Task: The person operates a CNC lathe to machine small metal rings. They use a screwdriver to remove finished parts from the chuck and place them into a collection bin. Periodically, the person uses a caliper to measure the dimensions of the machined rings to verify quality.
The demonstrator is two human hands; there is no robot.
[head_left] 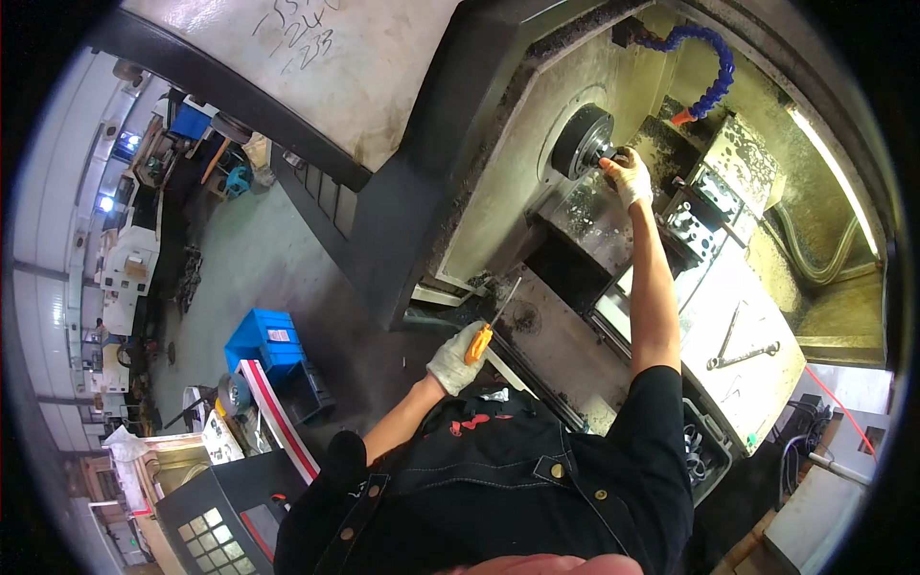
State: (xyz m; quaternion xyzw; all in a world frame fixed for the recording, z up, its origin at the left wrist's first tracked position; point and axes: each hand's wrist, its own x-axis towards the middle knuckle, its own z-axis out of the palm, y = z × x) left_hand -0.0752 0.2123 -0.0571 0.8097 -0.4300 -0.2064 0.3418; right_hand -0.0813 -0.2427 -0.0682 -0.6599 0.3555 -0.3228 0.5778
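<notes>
My left hand (455,362), in a pale work glove, is closed around the orange handle (478,343) of a tool with a long thin metal shaft (508,299), much like a screwdriver. Its shaft points up and away to the right; the tip is too small to make out. Inside a lathe's work space, my right hand (630,179), also gloved, reaches forward to the round black chuck (582,141). Its fingers close on a small metal part (607,151) at the chuck's centre, largely hidden by the fingers.
Right of my right arm stands the tool turret (698,216). Wrenches (743,356) lie on a light cover (767,383). A blue coolant hose (714,57) curves above the chuck. The machine's dark door frame (431,163) rises at left, with a blue crate (268,340) on the floor beyond.
</notes>
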